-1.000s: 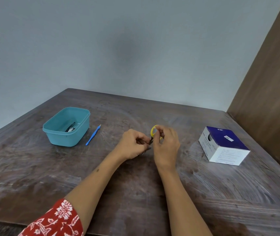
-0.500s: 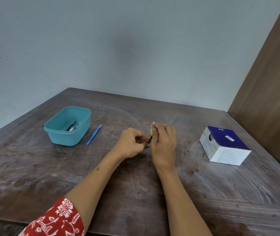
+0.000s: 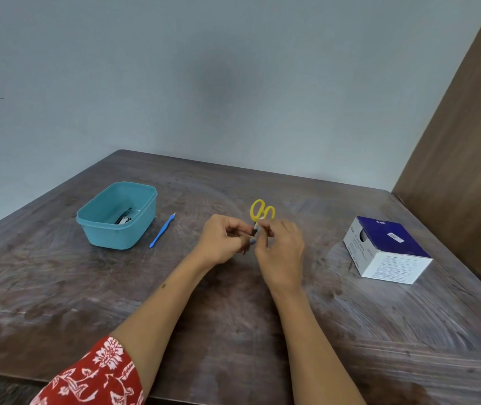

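Room: a pale grey-blue wall (image 3: 233,83) at the back, a brown panel (image 3: 467,141) on the right, and a dark, scuffed wooden desk (image 3: 58,287) carrying everything.
Left edge: a teal tub (image 3: 96,232) sits near the desk's left edge with a few small dark bits (image 3: 124,219) inside, too small to tell what they are.
Beside the tub: a thin blue tool (image 3: 162,231) lies flat just to its right, not touching it, tip aimed at the far edge.
Left hand: the person's left hand (image 3: 221,241) is over the middle of the desk, fingers curled in, pinching the lower end of the scissors.
Scissors: small yellow-handled scissors (image 3: 261,211) are held just above the desk between both hands, loops up and the blade end buried in the fingers, so open or closed blades can't be told.
Right hand: the right hand (image 3: 280,252) is curled too, pinching the same pair just under the loops.
Handling: they look light and stiff, with smooth plastic loops and hard metal below. Not fragile, probably a bit slippery, and pointy at the hidden end.
Where to grab: the loops or the neck under them seem the safest bet, and fingertips are best kept off the edges.
Right edge: a white and dark blue box (image 3: 388,249) sits near the desk's right edge, well apart from the hands.
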